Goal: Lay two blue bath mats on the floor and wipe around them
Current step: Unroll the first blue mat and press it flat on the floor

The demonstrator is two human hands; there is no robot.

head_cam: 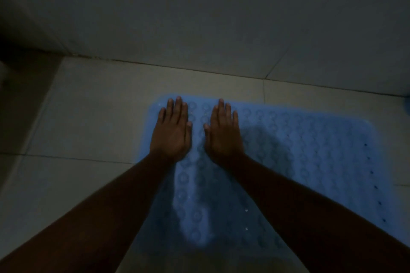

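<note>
A blue bath mat (pixel 310 157) with a bumpy round pattern lies flat on the pale tiled floor, filling the middle and right of the view. My left hand (pixel 172 131) rests palm down on the mat's far left corner, fingers straight and close together. My right hand (pixel 223 133) lies flat on the mat just to the right of it, a narrow strip of mat between the two. Neither hand holds anything. A second mat is not clearly seen. The light is dim.
A tiled wall (pixel 199 17) rises just beyond the mat's far edge. Bare floor tiles (pixel 93 113) stretch to the left. A small blue shape (pixel 407 105) shows at the right edge. A dark corner sits at the far left.
</note>
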